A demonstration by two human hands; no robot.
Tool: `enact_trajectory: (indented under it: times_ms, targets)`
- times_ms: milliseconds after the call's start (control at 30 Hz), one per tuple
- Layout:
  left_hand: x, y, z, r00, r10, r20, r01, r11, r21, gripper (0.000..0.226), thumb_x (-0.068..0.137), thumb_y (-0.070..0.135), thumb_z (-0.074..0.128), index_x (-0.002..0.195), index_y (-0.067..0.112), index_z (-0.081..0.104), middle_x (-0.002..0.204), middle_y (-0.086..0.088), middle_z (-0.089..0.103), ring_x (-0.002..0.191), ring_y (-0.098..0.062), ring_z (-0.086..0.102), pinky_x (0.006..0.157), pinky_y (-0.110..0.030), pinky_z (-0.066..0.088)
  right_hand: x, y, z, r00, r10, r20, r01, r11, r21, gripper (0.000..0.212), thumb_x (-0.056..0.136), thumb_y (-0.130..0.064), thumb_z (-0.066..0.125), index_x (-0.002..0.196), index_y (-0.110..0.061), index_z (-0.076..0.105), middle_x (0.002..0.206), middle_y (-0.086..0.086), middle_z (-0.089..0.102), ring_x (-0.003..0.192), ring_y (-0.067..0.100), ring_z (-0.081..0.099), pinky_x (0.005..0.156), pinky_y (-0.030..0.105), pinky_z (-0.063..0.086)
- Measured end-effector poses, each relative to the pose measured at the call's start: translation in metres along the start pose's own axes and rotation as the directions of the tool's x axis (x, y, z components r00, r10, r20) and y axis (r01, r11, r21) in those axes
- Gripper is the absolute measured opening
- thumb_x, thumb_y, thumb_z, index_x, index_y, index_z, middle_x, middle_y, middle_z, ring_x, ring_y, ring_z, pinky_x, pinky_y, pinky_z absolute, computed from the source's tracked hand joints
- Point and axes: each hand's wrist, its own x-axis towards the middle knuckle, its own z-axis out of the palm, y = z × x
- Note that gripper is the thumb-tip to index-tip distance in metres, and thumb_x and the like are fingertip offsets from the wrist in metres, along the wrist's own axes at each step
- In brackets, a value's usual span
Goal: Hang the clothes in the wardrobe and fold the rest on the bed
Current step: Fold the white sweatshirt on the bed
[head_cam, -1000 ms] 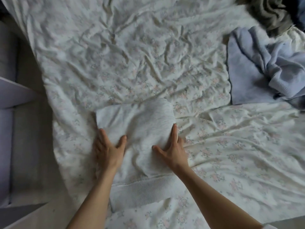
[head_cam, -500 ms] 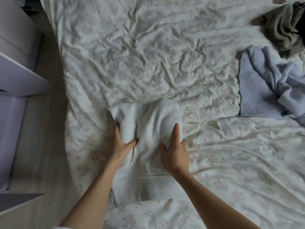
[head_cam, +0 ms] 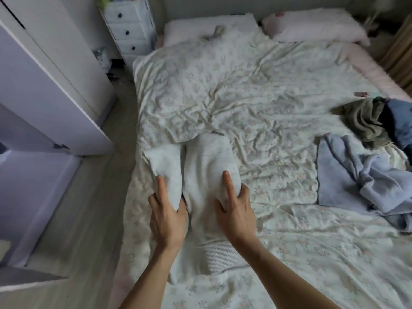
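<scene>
A folded white sweatshirt (head_cam: pixel 207 161) with a ribbed hem lies at the near left of the bed (head_cam: pixel 256 90). My left hand (head_cam: pixel 167 210) grips its left fold, thumb tucked under the cloth. My right hand (head_cam: pixel 234 206) holds the right side of the bundle, index finger stretched along the top and the other fingers curled round its edge. A crumpled light-blue garment (head_cam: pixel 347 177) lies to the right. Beyond it sits an olive garment (head_cam: pixel 363 121) beside a dark-blue one (head_cam: pixel 399 123).
A white wardrobe (head_cam: pixel 51 81) stands at the left with an open door (head_cam: pixel 40 175). A white chest of drawers (head_cam: pixel 131 30) stands by the bed's head. Two pink pillows (head_cam: pixel 312 25) lie at the top. Pale wooden floor (head_cam: pixel 93 208) runs along the bed's left.
The view has lifted, showing the whole bed and wardrobe. My left hand has gathered the sweatshirt's left part up and inward. My right hand stays on the right side.
</scene>
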Motion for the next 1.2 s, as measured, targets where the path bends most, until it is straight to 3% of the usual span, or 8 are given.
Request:
enact_trajectory:
  times_ms: [300, 400, 500, 600, 733, 900, 1033, 1200]
  targets:
    - [-0.035, 0.024, -0.160, 0.970, -0.010, -0.242, -0.034, 0.983, -0.178, 0.077, 0.086, 0.029, 0.066, 0.149, 0.030, 0.021, 0.127, -0.016, 0.044, 0.107, -0.039, 0.052, 0.083, -0.044, 0.047, -0.042, -0.107, -0.086, 0.932, -0.341, -0.123, 0.358, 0.920, 0.160, 0.086, 0.088, -0.034, 0.059, 0.134, -0.060, -0.009, 0.126, 0.006, 0.035, 0.094, 0.023, 0.056, 0.061, 0.027, 0.045]
    - [-0.038, 0.030, -0.225, 0.930, 0.031, -0.365, -0.104, 0.978, -0.181, 0.078, 0.085, 0.028, 0.067, 0.149, 0.028, 0.022, 0.132, -0.015, 0.044, 0.111, -0.038, 0.052, 0.084, -0.041, 0.046, -0.055, -0.161, -0.113, 0.888, -0.429, -0.167, 0.456, 0.871, 0.185, 0.082, 0.088, -0.036, 0.057, 0.133, -0.062, -0.007, 0.122, 0.001, 0.034, 0.082, 0.013, 0.048, 0.058, 0.023, 0.036]
    - [-0.029, 0.031, -0.288, 0.889, 0.078, -0.451, -0.145, 0.982, -0.117, 0.077, 0.086, 0.034, 0.065, 0.149, 0.030, 0.021, 0.129, -0.012, 0.046, 0.105, -0.036, 0.056, 0.072, -0.033, 0.041, -0.062, -0.219, -0.133, 0.849, -0.480, -0.219, 0.523, 0.823, 0.222, 0.078, 0.088, -0.037, 0.057, 0.138, -0.057, 0.000, 0.122, 0.002, 0.034, 0.079, 0.015, 0.051, 0.057, 0.022, 0.038]
    - [-0.013, 0.022, -0.359, 0.851, 0.132, -0.508, -0.204, 0.975, -0.090, 0.076, 0.088, 0.038, 0.061, 0.149, 0.035, 0.016, 0.132, -0.008, 0.042, 0.103, -0.035, 0.057, 0.075, -0.038, 0.046, -0.071, -0.286, -0.143, 0.798, -0.531, -0.284, 0.597, 0.761, 0.253, 0.074, 0.089, -0.037, 0.055, 0.144, -0.051, 0.007, 0.122, 0.002, 0.035, 0.073, 0.015, 0.052, 0.053, 0.020, 0.037]
    - [0.009, -0.005, -0.452, 0.753, 0.204, -0.625, -0.264, 0.964, -0.004, 0.076, 0.088, 0.036, 0.062, 0.149, 0.035, 0.016, 0.123, -0.007, 0.042, 0.095, -0.031, 0.058, 0.067, -0.033, 0.043, -0.091, -0.382, -0.134, 0.739, -0.557, -0.379, 0.668, 0.674, 0.314, 0.072, 0.089, -0.034, 0.058, 0.147, -0.041, 0.016, 0.131, 0.008, 0.033, 0.090, 0.021, 0.054, 0.071, 0.030, 0.049]
    - [0.033, -0.056, -0.556, 0.653, 0.300, -0.696, -0.335, 0.938, 0.091, 0.070, 0.088, 0.029, 0.064, 0.147, 0.027, 0.027, 0.129, -0.011, 0.038, 0.100, -0.028, 0.054, 0.066, -0.031, 0.043, -0.118, -0.495, -0.091, 0.691, -0.540, -0.481, 0.717, 0.600, 0.355, 0.070, 0.087, -0.035, 0.061, 0.146, -0.036, 0.024, 0.141, 0.011, 0.023, 0.085, 0.025, 0.057, 0.068, 0.027, 0.043]
    - [0.046, -0.093, -0.616, 0.660, 0.332, -0.674, -0.312, 0.937, 0.157, 0.069, 0.090, 0.028, 0.061, 0.148, 0.025, 0.024, 0.135, -0.012, 0.033, 0.111, -0.029, 0.049, 0.079, -0.040, 0.049, -0.134, -0.560, -0.060, 0.685, -0.538, -0.491, 0.724, 0.576, 0.380, 0.068, 0.089, -0.036, 0.059, 0.145, -0.036, 0.021, 0.143, 0.010, 0.020, 0.092, 0.027, 0.056, 0.072, 0.029, 0.045]
    - [0.077, -0.123, -0.647, 0.635, 0.330, -0.698, -0.289, 0.940, 0.181, 0.069, 0.089, 0.025, 0.064, 0.147, 0.021, 0.027, 0.133, -0.014, 0.035, 0.112, -0.028, 0.045, 0.078, -0.034, 0.043, -0.129, -0.608, -0.036, 0.656, -0.563, -0.503, 0.752, 0.546, 0.370, 0.067, 0.088, -0.034, 0.060, 0.144, -0.033, 0.022, 0.141, 0.009, 0.023, 0.080, 0.018, 0.053, 0.065, 0.026, 0.041]
